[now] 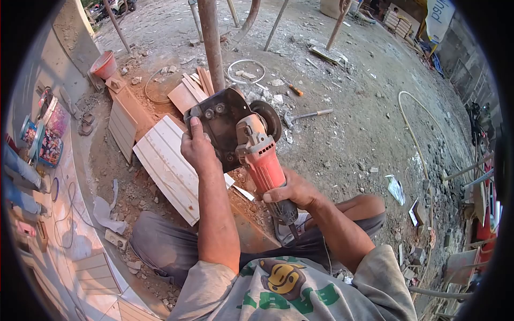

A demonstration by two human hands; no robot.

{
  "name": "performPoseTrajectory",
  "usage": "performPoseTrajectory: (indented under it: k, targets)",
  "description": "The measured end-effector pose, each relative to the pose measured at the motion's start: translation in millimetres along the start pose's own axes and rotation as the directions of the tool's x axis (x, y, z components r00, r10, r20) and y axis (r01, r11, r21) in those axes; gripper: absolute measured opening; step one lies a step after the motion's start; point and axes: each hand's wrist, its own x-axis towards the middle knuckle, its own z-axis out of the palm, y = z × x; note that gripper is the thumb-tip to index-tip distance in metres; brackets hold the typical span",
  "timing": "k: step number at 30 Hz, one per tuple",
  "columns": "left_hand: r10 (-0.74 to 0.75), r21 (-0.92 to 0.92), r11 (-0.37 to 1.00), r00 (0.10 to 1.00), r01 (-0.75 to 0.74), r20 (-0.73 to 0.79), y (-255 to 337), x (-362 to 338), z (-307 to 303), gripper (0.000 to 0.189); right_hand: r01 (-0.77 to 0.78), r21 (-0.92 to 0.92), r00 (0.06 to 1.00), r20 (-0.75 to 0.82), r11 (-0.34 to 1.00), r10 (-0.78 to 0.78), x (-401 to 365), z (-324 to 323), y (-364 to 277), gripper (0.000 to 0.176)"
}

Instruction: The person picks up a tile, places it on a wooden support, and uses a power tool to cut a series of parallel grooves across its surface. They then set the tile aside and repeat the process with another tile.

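My right hand (293, 190) is wrapped round the red body of an angle grinder (265, 168), near its black rear end. The grinder's head points up and away from me, with a dark round disc (269, 120) on its right side. A dark base plate (222, 134) with bolts is at the grinder's head. My left hand (199, 147) grips this plate at its left edge, thumb on top; its other fingers are hidden. Below and left of the plate lies a pale grooved tile (168, 166) on the ground.
A hammer (308, 115) and an orange-handled screwdriver (295, 91) lie on the rubble ahead. A metal post (211, 43) stands just beyond the grinder. Reddish tile pieces (187, 93) and a red bucket (103, 65) are at left. Another person's legs (24, 179) show at far left.
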Motion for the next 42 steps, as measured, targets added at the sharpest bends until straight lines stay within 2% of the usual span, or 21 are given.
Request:
performPoseTrajectory:
  k: [1, 4, 5, 7, 8, 9, 12, 15, 16, 17, 19, 21, 24, 26, 28, 30, 32, 35, 37, 41, 42]
  targets:
    - [0.002, 0.005, 1.000, 0.999, -0.002, 0.054, -5.0, -0.8, 3.7, 0.035, -0.014, 0.013, 1.000, 0.009, 1.000, 0.014, -4.5, -1.0, 5.7, 0.080]
    - [-0.060, 0.137, 0.990, 0.983, 0.037, 0.171, -12.7, -2.1, 17.1, 0.036, 0.038, 0.049, 0.982, -0.187, 0.998, -0.029, -13.1, 4.1, 20.4, 0.059]
    - [-0.060, 0.194, 0.981, 0.977, 0.020, 0.204, -10.6, -2.2, 25.6, 0.036, 0.028, 0.062, 0.988, -0.155, 0.998, -0.018, -11.8, 2.6, 20.7, 0.059]
    - [0.081, 0.127, 0.985, 0.959, -0.119, 0.272, -17.1, 6.9, 37.5, 0.038, 0.123, 0.098, 0.956, -0.278, 0.988, -0.091, -11.4, -2.2, 19.7, 0.059]
    - [0.229, 0.173, 0.945, 0.941, -0.276, 0.251, -28.7, 27.2, 36.9, 0.040, 0.120, 0.095, 0.952, -0.295, 0.988, -0.087, -13.5, -5.0, 10.8, 0.059]
    - [0.165, 0.169, 0.962, 0.948, -0.216, 0.272, -0.8, 22.9, 33.6, 0.042, 0.118, 0.086, 0.945, -0.316, 0.989, -0.085, -16.0, -11.1, -0.1, 0.060]
    - [0.345, 0.334, 0.855, 0.916, -0.396, 0.203, 1.9, 65.2, 0.1, 0.040, 0.098, 0.090, 0.921, -0.386, 0.991, -0.056, -30.4, -30.2, -36.9, 0.053]
    - [0.252, 0.711, 0.664, 0.965, -0.229, 0.076, -25.7, 94.8, -37.1, 0.048, 0.022, 0.014, 0.894, -0.447, 1.000, -0.013, -45.4, -61.6, -72.8, 0.052]
    - [0.201, 0.840, 0.525, 0.979, -0.136, 0.033, -34.9, 92.0, -37.8, 0.050, 0.050, 0.056, 0.866, -0.500, 0.997, -0.015, -47.4, -67.4, -81.3, 0.051]
    - [0.157, 0.931, 0.362, 0.988, -0.040, -0.018, -46.3, 87.6, -35.2, 0.053, 0.081, 0.094, 0.834, -0.552, 0.992, -0.016, -46.0, -72.4, -87.1, 0.050]
    - [0.076, 0.983, 0.183, 0.997, 0.004, -0.018, -87.9, 95.3, -38.7, 0.060, 0.107, 0.098, 0.794, -0.608, 0.989, -0.026, -40.4, -82.6, -90.7, 0.049]
    - [0.036, 1.000, -0.013, 0.999, 0.015, -0.014, -123.3, 106.7, -44.6, 0.067, 0.158, 0.081, 0.723, -0.688, 0.984, -0.059, -37.8, -95.2, -92.1, 0.047]
    - [-0.066, 0.986, -0.155, 0.995, 0.062, -0.073, -149.4, 126.4, -44.3, 0.090, 0.114, 0.074, 0.737, -0.675, 0.991, -0.034, -33.0, -114.7, -84.5, 0.050]
    - [-0.104, 0.960, -0.275, 0.990, 0.061, -0.093, -174.5, 144.1, -50.3, 0.097, 0.083, 0.167, 0.740, -0.670, 0.983, 0.052, -30.0, -123.3, -82.8, 0.048]
    - [-0.171, 0.929, -0.365, 0.977, 0.056, -0.126, -189.7, 153.7, -54.8, 0.104, 0.111, 0.152, 0.732, -0.681, 0.982, 0.023, -20.9, -133.4, -72.7, 0.042]
    - [-0.150, 0.880, -0.462, 0.968, 0.109, -0.199, -204.7, 159.1, -62.5, 0.103, 0.092, 0.156, 0.728, -0.684, 0.984, 0.040, -13.4, -138.3, -69.3, 0.038]
    - [-0.104, 0.869, -0.478, 0.973, 0.132, -0.205, -229.3, 177.3, -82.6, 0.100, 0.093, 0.169, 0.718, -0.695, 0.981, 0.051, -8.0, -141.3, -71.8, 0.037]
    - [-0.112, 0.866, -0.477, 0.968, 0.147, -0.226, -221.1, 176.3, -67.9, 0.096, 0.087, 0.203, 0.711, -0.699, 0.975, 0.082, -1.5, -139.4, -74.9, 0.038]
    - [-0.108, 0.852, -0.511, 0.975, 0.115, -0.196, -214.5, 173.6, -57.3, 0.096, 0.024, 0.119, 0.732, -0.679, 0.993, 0.063, 1.5, -138.1, -75.2, 0.039]
    - [-0.177, 0.887, -0.456, 0.971, 0.065, -0.162, -195.7, 186.6, -64.2, 0.096, 0.062, 0.148, 0.767, -0.640, 0.987, 0.048, 5.4, -134.3, -75.0, 0.038]
    - [-0.180, 0.886, -0.463, 0.978, 0.009, -0.105, -181.7, 180.2, -59.4, 0.097, 0.055, 0.163, 0.775, -0.629, 0.985, 0.061, 7.3, -134.7, -73.6, 0.037]
